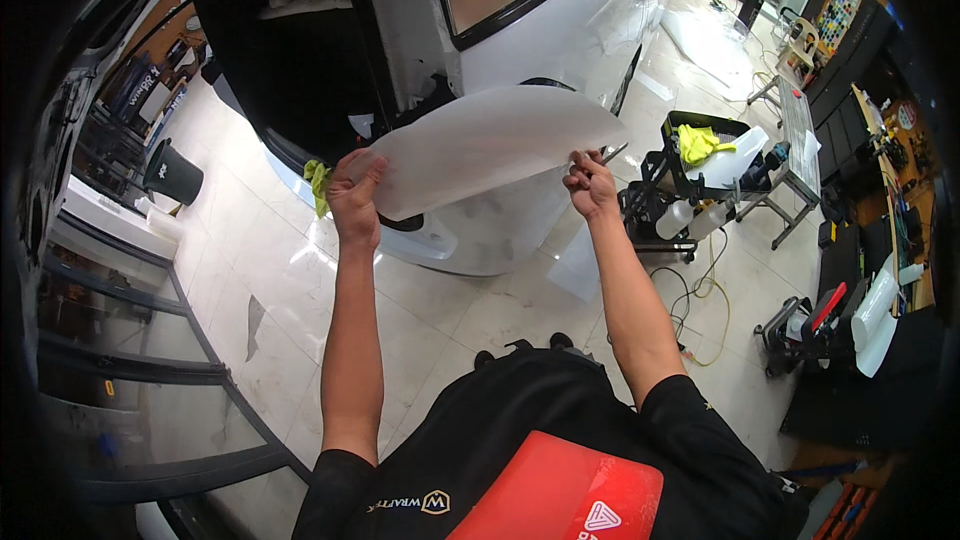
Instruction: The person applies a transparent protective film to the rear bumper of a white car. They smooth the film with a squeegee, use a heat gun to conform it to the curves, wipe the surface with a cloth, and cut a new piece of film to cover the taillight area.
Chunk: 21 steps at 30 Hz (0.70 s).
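A curved piece of translucent whitish film point(490, 145) is stretched between my two hands in front of the white car point(560, 40). At its left end, my left hand point(355, 195) is closed on the film's edge. A yellow-green cloth point(317, 186) shows just beside those fingers; whether the hand holds it I cannot tell. My right hand point(592, 182) pinches the film's right end. From the same hand sticks out a slim silver tool point(616, 152), its exact kind unclear. Below the film, the car's pale bumper point(480, 245) is partly covered.
To the right stands a black cart point(665, 175) with a yellow cloth point(700, 144) and bottles point(675, 218). Cables point(715, 285) trail over the floor beside it. A metal trestle point(797, 140) is farther right. A dark bin point(173, 172) and glass-panelled frames point(150, 370) are at left.
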Each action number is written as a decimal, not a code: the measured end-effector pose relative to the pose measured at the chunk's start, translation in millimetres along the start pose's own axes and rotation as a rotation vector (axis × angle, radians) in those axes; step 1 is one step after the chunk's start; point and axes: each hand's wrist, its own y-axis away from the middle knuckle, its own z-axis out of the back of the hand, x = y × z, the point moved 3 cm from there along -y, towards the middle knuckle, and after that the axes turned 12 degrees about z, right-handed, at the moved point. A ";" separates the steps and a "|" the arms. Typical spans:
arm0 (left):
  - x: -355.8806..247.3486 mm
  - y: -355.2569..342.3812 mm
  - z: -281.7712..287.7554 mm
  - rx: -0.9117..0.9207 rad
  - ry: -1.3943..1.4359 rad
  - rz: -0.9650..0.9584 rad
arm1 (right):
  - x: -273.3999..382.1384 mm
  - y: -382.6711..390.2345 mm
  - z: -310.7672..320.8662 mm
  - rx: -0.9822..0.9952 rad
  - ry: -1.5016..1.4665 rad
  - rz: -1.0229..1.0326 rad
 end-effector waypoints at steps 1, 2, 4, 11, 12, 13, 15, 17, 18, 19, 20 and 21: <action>0.9 -1.3 1.2 -0.001 -0.006 -0.002 | -1.7 0.6 2.9 -0.005 0.012 -0.004; 2.5 -0.2 1.6 -0.002 -0.010 0.001 | -2.4 1.9 3.9 0.001 0.013 -0.001; 1.7 -4.3 0.8 0.007 -0.020 0.000 | -2.7 4.2 5.1 0.012 0.015 0.006; 0.9 25.7 -3.1 0.002 -0.082 0.031 | 9.9 47.0 20.2 0.028 -0.042 0.022; -1.4 24.9 -4.4 -0.020 -0.106 0.028 | 11.0 54.2 21.5 0.012 -0.038 0.021; -3.1 22.7 -6.4 -0.041 -0.129 0.026 | 13.7 59.7 22.7 -0.005 -0.034 0.020; -7.7 9.7 -8.5 -0.006 -0.168 -0.009 | 17.2 67.9 21.5 -0.016 -0.016 0.024; -14.9 8.8 -9.1 0.001 -0.169 -0.011 | 16.7 70.8 16.0 -0.013 -0.013 0.020; -15.5 4.5 -19.2 0.018 -0.156 -0.012 | 24.9 66.3 20.0 -0.011 -0.003 0.034; -14.8 12.9 -22.3 0.019 -0.157 0.030 | 31.8 68.3 24.9 0.016 -0.001 0.044; -4.9 21.4 -12.9 0.096 -0.064 0.125 | 35.5 73.5 37.9 -0.028 0.010 0.039; 4.0 32.8 2.9 0.102 -0.147 0.092 | 36.8 82.0 50.4 -0.069 0.011 0.030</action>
